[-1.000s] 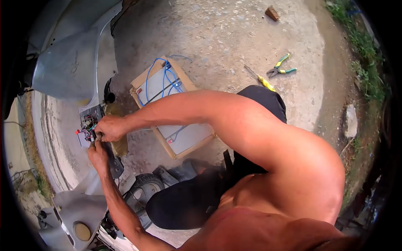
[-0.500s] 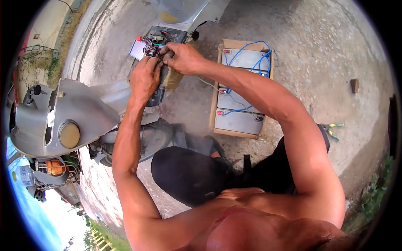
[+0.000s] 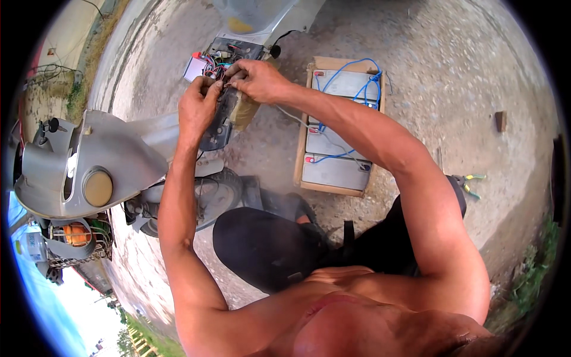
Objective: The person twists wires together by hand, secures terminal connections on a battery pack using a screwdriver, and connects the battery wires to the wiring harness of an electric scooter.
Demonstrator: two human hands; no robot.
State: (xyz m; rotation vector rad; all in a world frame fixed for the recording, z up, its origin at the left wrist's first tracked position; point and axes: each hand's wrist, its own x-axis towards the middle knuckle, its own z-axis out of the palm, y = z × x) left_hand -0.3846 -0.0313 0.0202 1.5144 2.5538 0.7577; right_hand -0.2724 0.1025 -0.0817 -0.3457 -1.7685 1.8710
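Both hands work at the open floor section of a silver scooter, over a tangle of thin coloured wires [image 3: 219, 64]. My left hand [image 3: 199, 107] is closed, its thumb and forefinger pinched at a thin wire by the tangle's near edge. Just right of it, my right hand [image 3: 262, 81] also pinches a thin wire with curled fingers. The fingertips are close together but apart, and the wire ends between them are too small to make out. A white box-shaped unit [image 3: 194, 68] lies left of the wires. Brown tape covers a block [image 3: 242, 113] below my right hand.
A cardboard box [image 3: 300, 146] holding several grey batteries [image 3: 336, 143] joined by blue wires stands on the ground to the right. Pliers [image 3: 473, 185] and a brick piece [image 3: 501, 121] lie farther right. The scooter's front [image 3: 119, 163] and wheel [image 3: 217, 193] are at left.
My left hand has shifted slightly left, away from my right hand, so a gap shows between the fingertips. My right hand stays nearly in place.
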